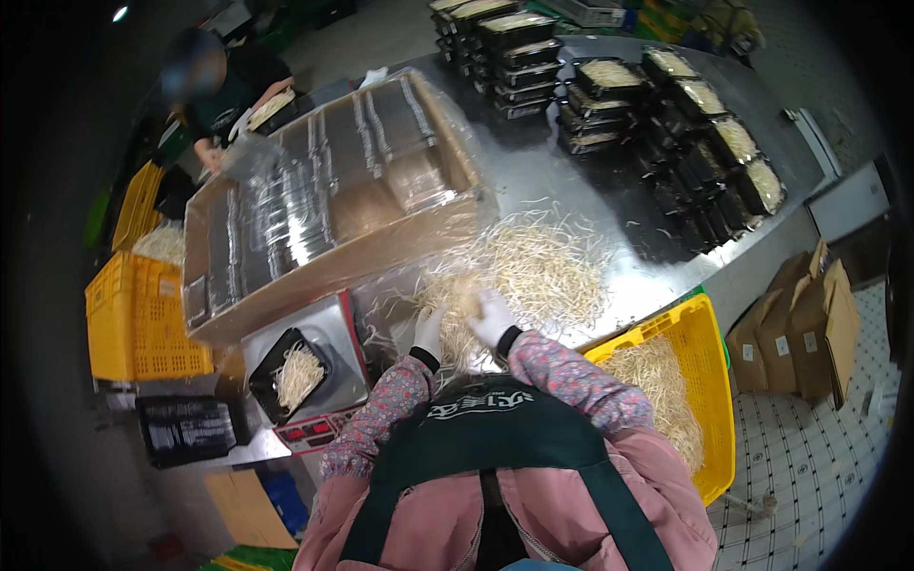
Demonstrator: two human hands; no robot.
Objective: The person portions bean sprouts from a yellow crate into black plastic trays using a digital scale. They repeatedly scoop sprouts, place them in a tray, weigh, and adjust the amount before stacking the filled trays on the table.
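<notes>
A loose heap of pale bean sprouts (552, 271) lies on the steel table in front of me. At its near left side, my white-gloved left hand (430, 330) and my right hand (491, 319) face each other with a bunch of sprouts gripped between them. The sprouts and some blur partly cover the fingertips. To the left of my left hand, a black plastic tray (259, 383) with a portion of sprouts in it rests on a scale with a flat metal platform (350, 341) and a red-edged front panel.
Beyond the scale stands a large cardboard box (276, 297) of stacked black trays. Filled packs (609, 74) are piled along the far table. A yellow crate (716, 419) of sprouts is at my right; another yellow crate (143, 319) is left. A co-worker (214, 95) holds a tray at far left.
</notes>
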